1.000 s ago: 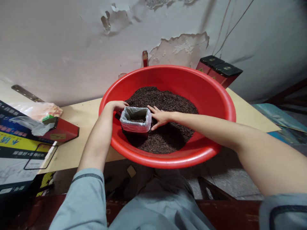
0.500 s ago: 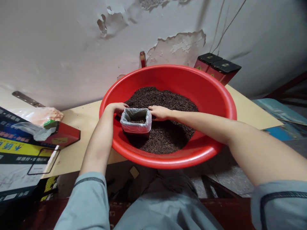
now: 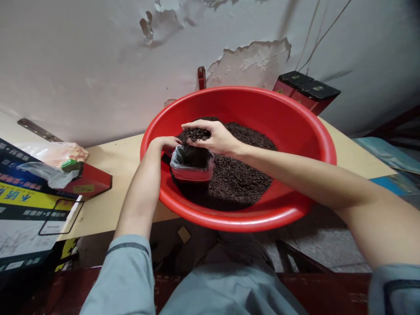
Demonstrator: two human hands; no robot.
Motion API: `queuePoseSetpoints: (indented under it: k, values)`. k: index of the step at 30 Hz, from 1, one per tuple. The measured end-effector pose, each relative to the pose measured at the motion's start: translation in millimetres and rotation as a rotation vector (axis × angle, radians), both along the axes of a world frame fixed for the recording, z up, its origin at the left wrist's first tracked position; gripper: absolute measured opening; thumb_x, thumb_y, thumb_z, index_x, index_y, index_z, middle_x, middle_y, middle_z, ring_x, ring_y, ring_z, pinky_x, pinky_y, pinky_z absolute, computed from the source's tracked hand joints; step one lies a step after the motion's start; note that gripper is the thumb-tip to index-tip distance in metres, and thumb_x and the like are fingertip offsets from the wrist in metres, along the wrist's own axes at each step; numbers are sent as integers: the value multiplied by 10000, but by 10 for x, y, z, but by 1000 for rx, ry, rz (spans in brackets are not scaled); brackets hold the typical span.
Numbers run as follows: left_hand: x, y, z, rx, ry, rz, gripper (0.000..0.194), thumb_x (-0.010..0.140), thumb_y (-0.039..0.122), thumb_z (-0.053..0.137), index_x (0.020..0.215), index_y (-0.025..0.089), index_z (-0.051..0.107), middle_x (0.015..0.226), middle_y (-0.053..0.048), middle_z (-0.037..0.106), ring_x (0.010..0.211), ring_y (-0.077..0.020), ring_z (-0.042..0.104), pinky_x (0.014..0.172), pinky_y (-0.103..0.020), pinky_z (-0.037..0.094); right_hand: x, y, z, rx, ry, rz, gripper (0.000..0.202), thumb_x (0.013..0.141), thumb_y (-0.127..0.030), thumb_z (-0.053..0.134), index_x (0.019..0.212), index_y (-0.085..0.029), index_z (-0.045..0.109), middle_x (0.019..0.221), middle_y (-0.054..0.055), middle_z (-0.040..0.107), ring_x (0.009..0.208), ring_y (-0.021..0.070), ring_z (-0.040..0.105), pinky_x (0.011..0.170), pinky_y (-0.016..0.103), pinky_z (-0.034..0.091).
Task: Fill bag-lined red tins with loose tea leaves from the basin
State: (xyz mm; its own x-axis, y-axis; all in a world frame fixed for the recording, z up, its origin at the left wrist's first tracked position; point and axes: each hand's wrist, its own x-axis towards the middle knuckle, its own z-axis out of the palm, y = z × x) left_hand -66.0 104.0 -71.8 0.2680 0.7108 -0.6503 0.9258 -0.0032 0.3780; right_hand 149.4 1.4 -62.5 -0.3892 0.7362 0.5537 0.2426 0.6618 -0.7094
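A large red basin (image 3: 236, 224) holds a heap of dark loose tea leaves (image 3: 241, 175). In its left part stands a red tin (image 3: 193, 175) lined with a clear plastic bag folded over the rim. My left hand (image 3: 168, 142) is closed at the tin's far left side, its fingertips mostly hidden behind the liner. Over the tin's mouth, my right hand (image 3: 219, 139) is curled around a handful of the leaves, and some drop from it into the opening. The leaves partly hide the inside of the tin.
Two red tins with black lids (image 3: 310, 91) stand behind the basin at the right. At the left on the wooden table (image 3: 126, 164) lie another red tin (image 3: 93, 180) and a plastic bag (image 3: 54, 153), beside a printed box (image 3: 29, 218). A peeling wall (image 3: 108, 78) rises behind.
My right hand has risen from the leaves beside the tin to above its mouth, now with a handful of tea leaves. My left hand stays by the tin. The view has shifted slightly.
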Motion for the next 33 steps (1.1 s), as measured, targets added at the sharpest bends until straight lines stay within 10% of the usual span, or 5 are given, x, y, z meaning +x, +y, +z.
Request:
queuePoseSetpoints:
  k: [9,15,22,27,33]
  values:
    - [-13,-28,36,-9,18,43,825,786,363,748,1548,163,504,1517,-147,618,1174,-249,717,768,-212,597,530,471,-232,-216,-291,-153,605,912,-466,732,1452,-206,649,1390,141,691,1199,280,697,1103,464,533]
    - [1,-86,42,13,32,64,792,777,292,714,1535,147,540,1411,-152,695,1085,-251,751,760,-223,610,893,571,-831,-589,-805,-579,920,946,-725,537,1685,-232,300,1723,226,240,1576,463,259,1241,649,278]
    - [-15,-72,40,8,18,79,835,734,289,775,1530,171,551,1388,-134,709,1061,-240,750,755,-213,604,428,369,-1067,-714,-789,-749,783,980,-768,371,1544,-247,519,1630,202,376,1495,451,367,1169,632,354]
    - [4,-97,61,10,17,83,855,724,302,790,1528,141,549,1388,-151,703,1029,-232,753,751,-216,604,396,290,-1064,-707,-712,-668,614,915,-553,697,1426,-225,605,1536,189,487,1370,397,529,1088,472,472]
    - [-1,-101,33,-1,16,88,818,754,292,753,1532,148,542,1330,-149,733,1013,-229,755,763,-221,600,207,376,-941,-701,-450,-521,356,1013,-451,584,1232,-198,705,1099,84,748,993,208,697,860,299,542]
